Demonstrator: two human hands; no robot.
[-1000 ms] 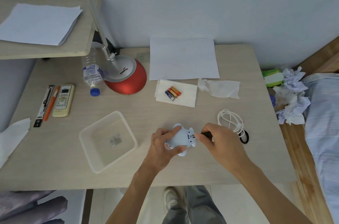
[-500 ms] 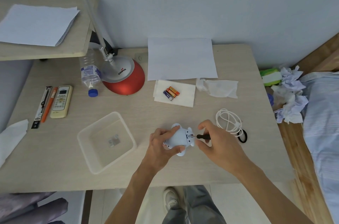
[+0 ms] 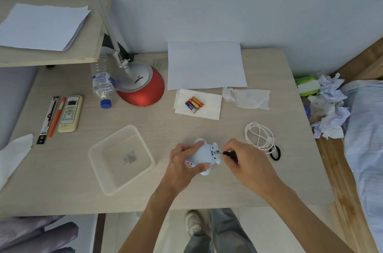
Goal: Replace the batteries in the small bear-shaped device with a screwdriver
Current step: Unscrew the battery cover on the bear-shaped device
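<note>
A pale blue bear-shaped device [image 3: 204, 154] lies on the table near its front edge. My left hand [image 3: 182, 161] grips the device's body from the left, fingers curled over it. My right hand [image 3: 243, 158] pinches a small black-handled screwdriver [image 3: 228, 153]; its tip touches the device's right end, where a small opening shows. Three batteries [image 3: 194, 104] lie on a white tissue [image 3: 207, 113] further back. A clear plastic tray [image 3: 143, 172] to the left holds a small grey piece [image 3: 129, 158].
A red-based desk lamp [image 3: 143, 89], a lying water bottle [image 3: 102, 82], a remote control [image 3: 70, 113] and pens stand at the left. White paper [image 3: 205, 64], crumpled tissue [image 3: 246, 97], a coiled white cable [image 3: 260, 135] and a black hair tie [image 3: 275, 152] lie right.
My right hand drew back slightly, so the screwdriver's shaft shows, with the tip at the device's right end. My left hand keeps the same hold.
</note>
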